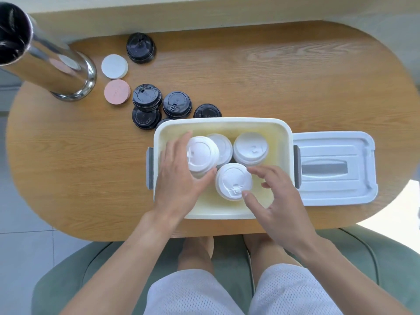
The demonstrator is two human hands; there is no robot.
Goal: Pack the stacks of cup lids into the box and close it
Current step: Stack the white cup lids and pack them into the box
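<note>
Box [286, 142] — white, open, at the near edge of the tabletop [272, 76]; its lid [335, 168] lies flat just beside it on the right, not yet fitted. Contents: four stacks of white cup lids. One stack [250, 148] stands at the back right, one [223, 147] at the back middle, partly hidden, one [234, 181] at the front middle. The fourth [202, 154] is held in the left hand [179, 180], fingers wrapped round its side, tilted slightly and apparently being lowered into the left part of the box. Right hand [277, 201] — fingers spread, holding nothing, hovering beside the front stack; thumb tip near or touching its rim, cannot tell which. Outstanding: about five stacks of black lids [177, 104] grouped on the tabletop behind the box, one more [141, 47] farther back. Judged roughly half packed; closing still to come.
</note>
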